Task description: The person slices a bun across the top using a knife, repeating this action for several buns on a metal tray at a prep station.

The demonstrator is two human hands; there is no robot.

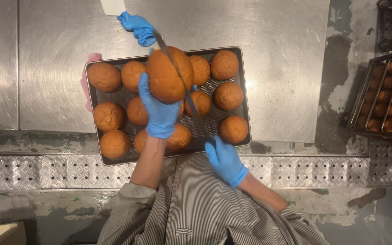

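Clamped in the left hand [159,113], a round brown bun [169,75] is raised above the baking tray [246,115]. Right hand [225,159], fingers closed on the handle, drives a long knife [182,84] through it. Other buns [107,116] fill the tray. A spare blue glove [137,26] lies near the steel tabletop's [282,54] far edge; a rack of buns [389,97] stands beyond its right edge.

Head view: a bun held above a baking tray and met by a long knife.

The round bun [169,75] is gripped by the gloved left hand [159,109]; the knife [182,86] is held by the gloved right hand [224,159], its blade laid across the bun over the perforated tray [243,109] of browned buns [108,116].
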